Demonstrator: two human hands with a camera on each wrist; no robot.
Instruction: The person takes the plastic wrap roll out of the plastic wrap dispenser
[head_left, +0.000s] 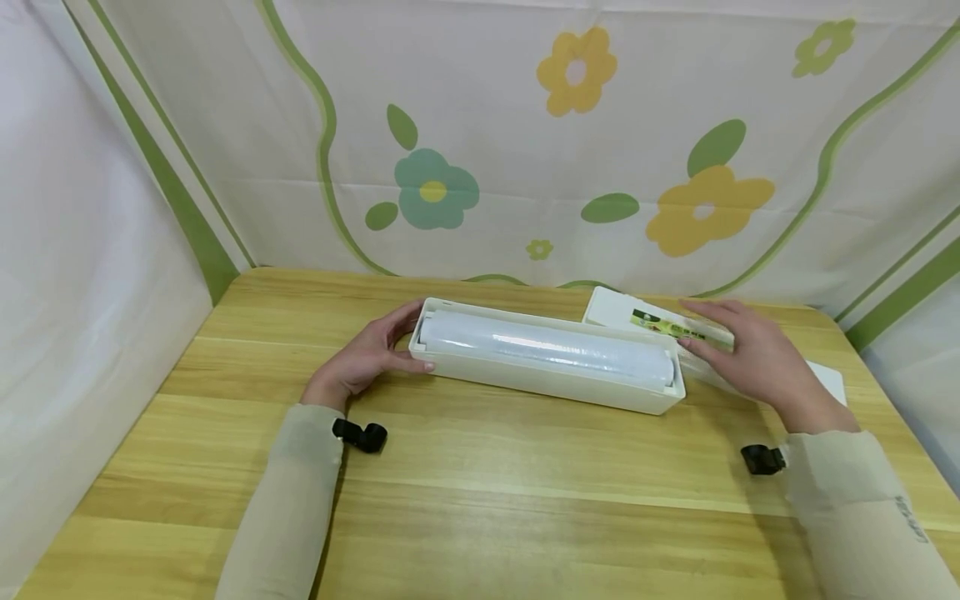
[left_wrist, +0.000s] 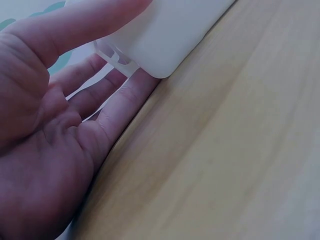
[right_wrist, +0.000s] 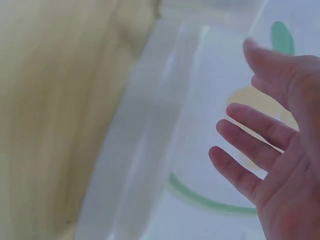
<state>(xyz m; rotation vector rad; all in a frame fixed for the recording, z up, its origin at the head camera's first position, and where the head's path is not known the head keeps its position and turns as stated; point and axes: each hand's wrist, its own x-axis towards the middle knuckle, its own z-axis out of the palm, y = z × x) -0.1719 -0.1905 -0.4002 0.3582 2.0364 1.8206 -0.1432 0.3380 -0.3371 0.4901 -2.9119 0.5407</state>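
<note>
My left hand (head_left: 375,350) has the left end of the box (head_left: 540,383): the thumb lies along its front wall, while the fingers reach round behind and under that end, only a little bent. My right hand (head_left: 761,354) is loosely spread, thumb well away from the fingers, and has hold of nothing; it hovers by the lid (head_left: 622,308), in front of part of it.

The box sits lidless near the table's back edge, about midway between the left and right edges, slanting so that its right end comes nearer the front. In it lies a shiny roll (head_left: 543,343), almost as long as the box. The lid lies behind and to the right, aslant from the back edge toward the right edge, with a green and yellow label (head_left: 678,323).

Both my sleeves (head_left: 285,508) are beige, with a black clip (head_left: 362,435) at each wrist. Beyond the wooden table (head_left: 487,500) hangs a white flowered cloth (head_left: 487,100).
</note>
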